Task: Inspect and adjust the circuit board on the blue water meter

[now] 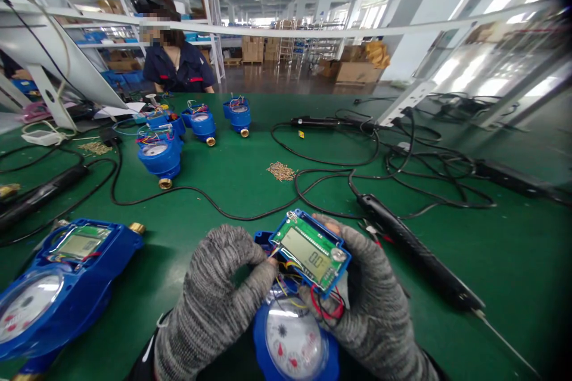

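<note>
Both my hands wear grey knitted gloves with bare fingertips. My right hand (375, 292) grips a blue-framed LCD module (308, 250), a green circuit board whose display shows digits. It is tilted above a blue water meter (295, 339) with a round clear dial. Red and black wires (328, 306) hang from the module's lower edge. My left hand (223, 292) pinches thin coloured wires (277, 259) between thumb and forefinger at the module's left side. The meter's housing behind the module is partly hidden.
Another water meter (67, 286) with a display lies at left; several more (161, 152) stand farther back. An electric screwdriver (420, 256) lies at right, its bit toward me. Cables (250, 214) cross the green table around a screw pile (281, 171). A person (179, 65) is beyond.
</note>
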{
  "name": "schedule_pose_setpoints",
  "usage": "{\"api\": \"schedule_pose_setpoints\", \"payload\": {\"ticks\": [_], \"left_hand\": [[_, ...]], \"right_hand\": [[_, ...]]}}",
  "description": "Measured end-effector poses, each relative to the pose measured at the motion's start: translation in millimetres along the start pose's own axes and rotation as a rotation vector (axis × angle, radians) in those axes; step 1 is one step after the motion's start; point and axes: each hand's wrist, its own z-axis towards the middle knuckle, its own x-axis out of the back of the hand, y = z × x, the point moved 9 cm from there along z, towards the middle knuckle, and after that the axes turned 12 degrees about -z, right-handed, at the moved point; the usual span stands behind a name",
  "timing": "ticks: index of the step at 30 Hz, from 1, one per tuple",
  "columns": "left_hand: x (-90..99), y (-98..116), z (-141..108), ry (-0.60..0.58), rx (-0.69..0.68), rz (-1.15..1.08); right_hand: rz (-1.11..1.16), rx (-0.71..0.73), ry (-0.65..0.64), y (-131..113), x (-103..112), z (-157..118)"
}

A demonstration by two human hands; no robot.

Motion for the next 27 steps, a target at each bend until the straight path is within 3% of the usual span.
{"api": "schedule_pose_setpoints", "payload": {"ticks": [4, 8, 11, 17, 21, 27], "left_hand": [[4.4, 4.7, 0.3, 0.035, -0.036, -0.006], [1.4, -4.6, 2.6, 0.027, 0.111, -0.158], [3.0, -5.1, 2.8, 0.085, 0.155, -0.229], [3.5, -1.4, 0.6, 0.16, 0.132, -0.304], [4.2, 6.2, -3.7, 0.199, 0.039, -0.197], [7.4, 30.0, -17.9, 0.24, -0.215, 0.063]], "right_hand": [[-0.013, -0.007, 0.009, 1.7, 0.8, 0.0], [-0.021, 0.021, 0.001, 0.8, 1.4, -1.0], [-0.027, 0.03, 0.002, -2.3, 1.3, -0.2], [-0.126, 0.149, 0.053, -24.7, 3.9, 6.8], [-0.22, 0.189, 0.047, -29.4, 3.9, 5.1], [-0.204, 0.101, 0.096, -24.2, 4.3, 0.7]]}}
